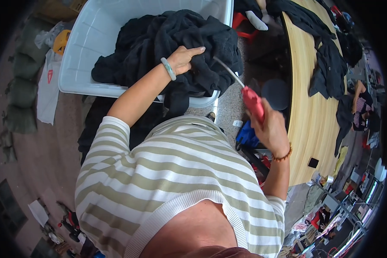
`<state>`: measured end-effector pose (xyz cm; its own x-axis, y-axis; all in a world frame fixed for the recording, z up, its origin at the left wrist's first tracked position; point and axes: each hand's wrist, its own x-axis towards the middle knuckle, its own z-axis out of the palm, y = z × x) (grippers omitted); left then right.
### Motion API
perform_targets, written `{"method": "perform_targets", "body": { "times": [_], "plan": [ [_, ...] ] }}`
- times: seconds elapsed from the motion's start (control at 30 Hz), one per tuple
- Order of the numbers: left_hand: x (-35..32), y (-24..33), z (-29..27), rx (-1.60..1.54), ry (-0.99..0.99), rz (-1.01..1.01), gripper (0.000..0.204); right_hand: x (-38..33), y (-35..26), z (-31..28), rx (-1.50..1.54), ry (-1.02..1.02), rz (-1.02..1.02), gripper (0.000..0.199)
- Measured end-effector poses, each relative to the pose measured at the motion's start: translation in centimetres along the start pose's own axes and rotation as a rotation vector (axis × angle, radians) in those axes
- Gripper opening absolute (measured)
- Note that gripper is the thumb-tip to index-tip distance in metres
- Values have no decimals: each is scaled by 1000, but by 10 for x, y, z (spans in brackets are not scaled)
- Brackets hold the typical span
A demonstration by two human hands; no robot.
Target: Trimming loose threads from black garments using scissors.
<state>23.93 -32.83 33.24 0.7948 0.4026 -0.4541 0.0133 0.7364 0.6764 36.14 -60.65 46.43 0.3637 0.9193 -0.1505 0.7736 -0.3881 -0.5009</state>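
My left hand (184, 59), with a pale green bangle on the wrist, presses down on a heap of black garments (167, 47) that spills over the rim of a large white plastic bin (79, 56). My right hand (271, 129), wearing an orange bead bracelet, grips a red-handled tool (253, 102) whose thin metal rod points up and left toward the black cloth. The rod's tip lies close to the garment near my left fingers.
A long wooden table (307, 107) runs along the right, with more dark clothing (327, 60) draped on it. Another person (362, 105) sits at its far side. Green sacks (23, 81) and white bags lie on the floor at left. Blue cloth (247, 135) sits under the table.
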Motion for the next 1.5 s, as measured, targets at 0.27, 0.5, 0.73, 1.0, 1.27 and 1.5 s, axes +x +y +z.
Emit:
{"method": "perform_targets", "body": {
  "times": [0.27, 0.5, 0.73, 1.0, 1.27, 1.5],
  "plan": [
    [7, 2, -15, -266, 1, -15, 37, -12, 9, 20, -264, -174, -17, 25],
    [0, -10, -18, -225, -124, 45, 37, -17, -16, 14, -82, -83, -41, 26],
    [-7, -41, -33, 353, -60, 141, 35, -16, -28, 15, -138, -33, 75, 27],
    [-75, 0, -35, 1329, 145, 962, 30, -33, -33, 35, 28, -111, 134, 21],
    [-42, 48, -104, 923, 226, 623, 20, -21, -39, 59, 17, -156, 94, 21],
    [-143, 76, 42, 871, -215, 911, 35, -8, -54, 69, -44, -354, -23, 25]
  ]
}}
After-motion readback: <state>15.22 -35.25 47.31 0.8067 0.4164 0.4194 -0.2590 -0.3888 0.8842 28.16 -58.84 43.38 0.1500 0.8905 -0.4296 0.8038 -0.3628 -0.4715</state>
